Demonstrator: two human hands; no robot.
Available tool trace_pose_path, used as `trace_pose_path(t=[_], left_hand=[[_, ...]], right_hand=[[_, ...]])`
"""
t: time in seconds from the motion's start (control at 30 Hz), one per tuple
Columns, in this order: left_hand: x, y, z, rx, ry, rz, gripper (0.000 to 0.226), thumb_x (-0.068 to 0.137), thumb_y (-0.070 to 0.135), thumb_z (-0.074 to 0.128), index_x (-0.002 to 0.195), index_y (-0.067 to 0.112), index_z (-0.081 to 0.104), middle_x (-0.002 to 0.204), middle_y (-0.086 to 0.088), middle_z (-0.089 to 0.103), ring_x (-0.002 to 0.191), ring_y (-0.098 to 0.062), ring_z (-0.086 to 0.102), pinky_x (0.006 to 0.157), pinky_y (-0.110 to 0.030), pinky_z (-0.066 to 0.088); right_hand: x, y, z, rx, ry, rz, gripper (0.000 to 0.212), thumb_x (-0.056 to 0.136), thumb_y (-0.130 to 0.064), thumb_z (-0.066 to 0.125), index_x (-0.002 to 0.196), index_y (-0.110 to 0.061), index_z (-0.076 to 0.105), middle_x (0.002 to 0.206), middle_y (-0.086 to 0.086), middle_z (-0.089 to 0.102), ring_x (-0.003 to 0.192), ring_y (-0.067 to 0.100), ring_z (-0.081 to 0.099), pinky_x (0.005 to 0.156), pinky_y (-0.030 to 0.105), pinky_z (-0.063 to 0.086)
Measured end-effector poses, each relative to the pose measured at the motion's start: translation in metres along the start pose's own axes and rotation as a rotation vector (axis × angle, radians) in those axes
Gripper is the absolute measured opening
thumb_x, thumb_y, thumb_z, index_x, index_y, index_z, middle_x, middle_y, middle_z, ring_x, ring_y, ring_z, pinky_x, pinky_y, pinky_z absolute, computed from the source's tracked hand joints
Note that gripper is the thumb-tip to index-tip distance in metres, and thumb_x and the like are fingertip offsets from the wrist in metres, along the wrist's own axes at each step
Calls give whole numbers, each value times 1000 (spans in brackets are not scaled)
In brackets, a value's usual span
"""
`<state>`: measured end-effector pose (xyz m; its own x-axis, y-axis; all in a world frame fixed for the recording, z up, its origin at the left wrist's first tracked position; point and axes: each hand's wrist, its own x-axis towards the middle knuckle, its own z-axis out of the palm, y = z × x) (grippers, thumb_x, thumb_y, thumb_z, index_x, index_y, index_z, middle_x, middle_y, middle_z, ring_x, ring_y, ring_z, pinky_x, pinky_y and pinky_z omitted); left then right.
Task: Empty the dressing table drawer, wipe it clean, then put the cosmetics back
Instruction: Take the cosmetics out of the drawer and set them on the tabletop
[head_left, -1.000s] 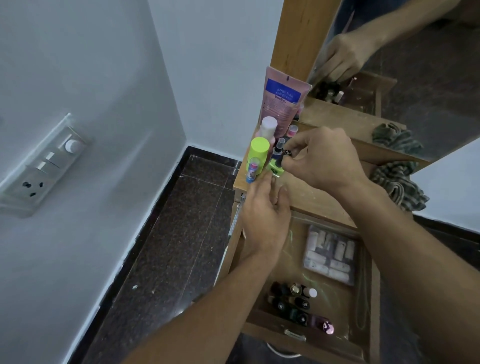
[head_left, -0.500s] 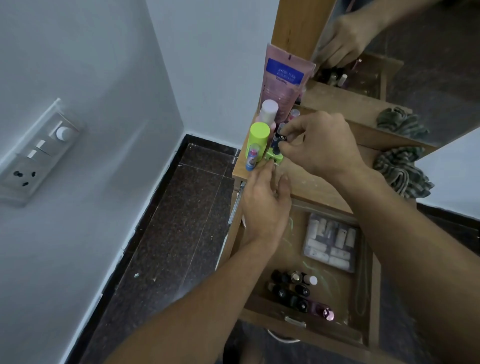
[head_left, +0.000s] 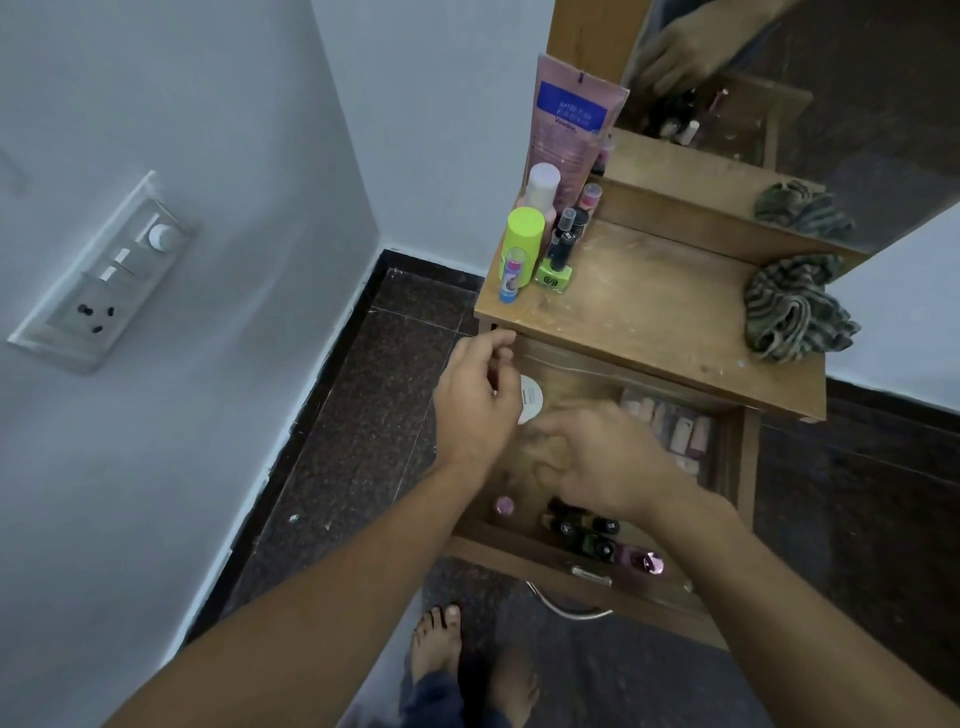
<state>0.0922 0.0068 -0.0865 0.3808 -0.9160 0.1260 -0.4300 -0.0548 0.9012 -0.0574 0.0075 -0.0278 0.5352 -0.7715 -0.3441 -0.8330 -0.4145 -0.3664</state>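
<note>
The open wooden drawer of the dressing table still holds cosmetics, so the emptying step is in hand. The right hand hangs over the middle of the drawer, motion-blurred, fingers curled downward; whether it holds anything I cannot tell. The left hand hovers at the drawer's far left corner, fingers loosely curled and holding nothing visible, just beside a round white lid.

A cluster of dark nail-polish bottles lies against the near wall of the drawer, with a pink-capped bottle to their right and a small pink cap to their left. A clear plastic packet of pale tubes lies at the far right.

Already moved items stand in the far left corner of the wooden tabletop: a pink upright tube, a lime-capped bottle and a green square nail-polish bottle.

To do this well, the person should probably pinch the small bottles by their caps, one or two at a time, and set them upright beside that group, leaving clear the striped green cloth at the right for wiping.
</note>
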Motion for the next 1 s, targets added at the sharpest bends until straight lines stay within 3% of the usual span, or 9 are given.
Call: trace_pose_path(t=[0.1,0.2,0.53,0.7,0.83,1.0], left_hand=[[-6,-5,-5,29,-27,-35,25,96,15,59,117,22,70,103,10,63,83,-4,62,76,-38,57],[-12,-7,-9,39,-37,-58,24,96,16,59,116,24,70,103,11,64,87,-4,62,80,-38,56],[-25,-6,-12,29,-27,-78,23,97,16,59,115,24,70,105,13,64,88,-3,62,82,-34,56],[-26,-9,-11,38,-22,-88,22,98,18,59,115,25,70,104,12,64,85,-1,61,81,-33,55],[-26,-3,-10,4,-7,-72,21,99,18,58,114,23,70,104,11,64,82,-4,62,77,-35,56],[-18,14,-2,-57,50,-55,19,98,18,59,112,21,71,103,9,65,82,-6,63,73,-33,56]], right_hand=[[-2,-5,20,-19,-91,-70,37,78,-45,62,114,-37,65,111,-14,64,109,16,62,84,38,56],[-4,-9,35,-63,-87,-133,31,83,-44,65,114,-40,65,116,-17,63,113,12,60,80,31,53],[4,-6,64,-116,-57,-175,13,82,-39,55,91,-33,62,99,-11,61,99,19,62,70,41,55],[0,-9,56,-87,-41,-184,13,85,-39,58,90,-30,66,97,-11,63,100,17,62,75,40,55],[-1,-7,17,-39,91,-102,21,82,-46,59,94,-31,68,99,-12,65,98,18,64,77,41,56],[17,-1,-50,141,459,61,12,80,-40,76,84,-29,75,85,-13,71,74,6,64,69,33,56]])
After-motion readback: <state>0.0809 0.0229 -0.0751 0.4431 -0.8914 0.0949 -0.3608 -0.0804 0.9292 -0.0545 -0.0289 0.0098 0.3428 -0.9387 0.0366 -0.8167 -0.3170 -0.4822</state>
